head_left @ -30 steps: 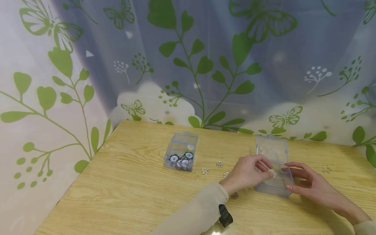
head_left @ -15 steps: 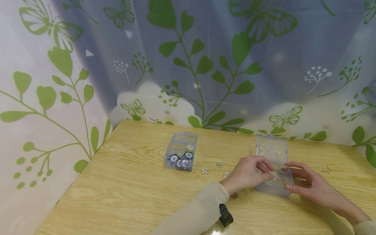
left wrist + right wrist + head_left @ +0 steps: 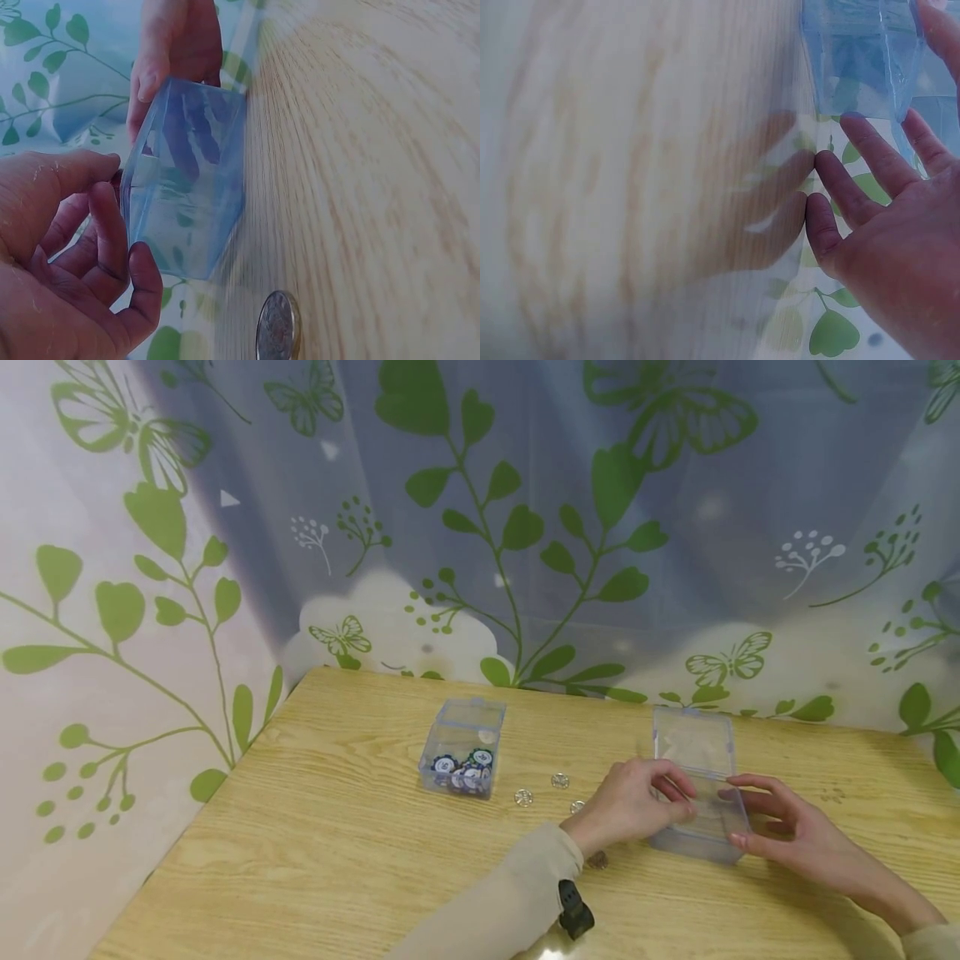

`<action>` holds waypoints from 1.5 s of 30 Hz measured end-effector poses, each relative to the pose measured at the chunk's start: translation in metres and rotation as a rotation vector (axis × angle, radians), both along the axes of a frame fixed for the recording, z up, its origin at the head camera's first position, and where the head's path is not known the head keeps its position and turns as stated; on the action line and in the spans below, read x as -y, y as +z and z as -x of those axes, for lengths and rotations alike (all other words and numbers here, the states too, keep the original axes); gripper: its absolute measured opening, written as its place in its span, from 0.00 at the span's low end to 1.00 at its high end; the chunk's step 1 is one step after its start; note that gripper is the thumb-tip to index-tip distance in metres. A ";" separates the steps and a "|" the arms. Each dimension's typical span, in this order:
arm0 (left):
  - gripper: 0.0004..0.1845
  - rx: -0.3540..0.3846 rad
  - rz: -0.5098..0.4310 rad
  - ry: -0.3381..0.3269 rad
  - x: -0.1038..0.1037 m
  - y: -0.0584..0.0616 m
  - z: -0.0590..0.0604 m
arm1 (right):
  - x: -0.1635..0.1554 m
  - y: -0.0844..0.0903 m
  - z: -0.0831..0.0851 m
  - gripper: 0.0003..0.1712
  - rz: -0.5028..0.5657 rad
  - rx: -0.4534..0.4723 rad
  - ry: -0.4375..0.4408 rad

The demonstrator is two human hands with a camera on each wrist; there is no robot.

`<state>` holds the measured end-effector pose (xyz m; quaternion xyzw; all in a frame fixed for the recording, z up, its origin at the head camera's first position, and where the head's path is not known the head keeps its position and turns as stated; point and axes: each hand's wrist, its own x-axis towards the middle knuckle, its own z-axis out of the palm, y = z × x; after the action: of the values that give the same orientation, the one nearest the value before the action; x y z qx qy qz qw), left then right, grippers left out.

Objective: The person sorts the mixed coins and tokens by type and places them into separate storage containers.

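Observation:
A clear plastic box [image 3: 701,843] with its lid [image 3: 693,739] raised stands on the right of the table. My left hand [image 3: 637,802] hangs over its left side, fingers loosely bent; no coin shows between the fingertips in the head or left wrist view. My right hand [image 3: 810,839] rests against the box's right side, thumb near the front corner and fingers extended, as the right wrist view shows the hand [image 3: 900,210] beside the blue-tinted wall. Left of the box lie several coins [image 3: 523,797], one coin [image 3: 277,326] large in the left wrist view.
A second clear box [image 3: 457,783], lid raised, holds several poker chips [image 3: 474,772] left of the coins. The wooden table [image 3: 300,843] meets a leaf-patterned curtain [image 3: 525,568] at the back and left.
A coin that the left fingertips held over the right box has moved lower and is no longer seen between them. The right hand and both boxes have stayed put.

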<state>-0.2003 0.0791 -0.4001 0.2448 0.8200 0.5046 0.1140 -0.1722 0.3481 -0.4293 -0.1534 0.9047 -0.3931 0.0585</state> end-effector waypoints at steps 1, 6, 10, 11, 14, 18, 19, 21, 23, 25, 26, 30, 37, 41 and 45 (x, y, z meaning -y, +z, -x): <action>0.05 -0.004 -0.001 0.000 0.000 0.000 0.000 | 0.000 0.000 0.000 0.38 0.002 0.004 0.000; 0.06 0.001 -0.043 -0.031 0.007 0.001 0.002 | -0.001 0.000 0.000 0.38 0.009 0.018 0.004; 0.09 -0.013 -0.079 -0.084 0.023 0.002 0.007 | -0.001 0.000 0.001 0.39 0.015 0.020 0.010; 0.09 -0.018 -0.081 -0.097 0.028 0.002 0.008 | -0.001 0.000 0.001 0.39 0.015 0.020 0.010; 0.09 -0.034 -0.052 -0.133 0.045 0.000 0.011 | 0.000 0.000 0.000 0.38 0.002 0.019 -0.004; 0.08 -0.044 0.048 -0.202 0.067 -0.002 0.010 | -0.001 0.001 -0.001 0.38 -0.010 0.028 -0.008; 0.08 -0.045 0.078 -0.223 0.072 -0.003 0.010 | -0.001 0.001 -0.001 0.38 -0.012 0.033 -0.005; 0.07 -0.057 0.137 -0.263 0.080 -0.004 0.008 | -0.002 0.002 -0.001 0.39 -0.008 0.039 -0.001; 0.06 -0.069 0.188 -0.295 0.088 -0.005 0.007 | -0.002 0.003 -0.001 0.39 -0.014 0.042 -0.004; 0.05 -0.097 0.237 -0.317 0.093 -0.006 0.005 | -0.002 0.004 -0.001 0.39 -0.013 0.045 -0.002; 0.05 -0.114 0.260 -0.326 0.096 -0.007 0.005 | -0.002 0.003 -0.001 0.39 -0.011 0.047 -0.002; 0.06 -0.195 0.339 -0.354 0.100 -0.008 0.003 | -0.001 0.001 0.001 0.39 0.002 0.051 0.001; 0.10 -0.258 0.455 -0.342 0.101 -0.008 -0.002 | -0.001 0.000 0.003 0.39 0.004 0.035 0.001; 0.12 -0.248 0.491 -0.352 0.101 -0.007 -0.005 | 0.000 0.001 0.002 0.39 -0.008 0.034 -0.005; 0.11 -0.277 0.533 -0.359 0.098 -0.008 -0.007 | 0.000 0.000 0.001 0.39 0.002 0.039 -0.003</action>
<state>-0.1932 -0.0190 -0.4076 0.4127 0.8745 0.2069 0.1485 -0.1731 0.3483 -0.4290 -0.1443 0.9033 -0.3970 0.0752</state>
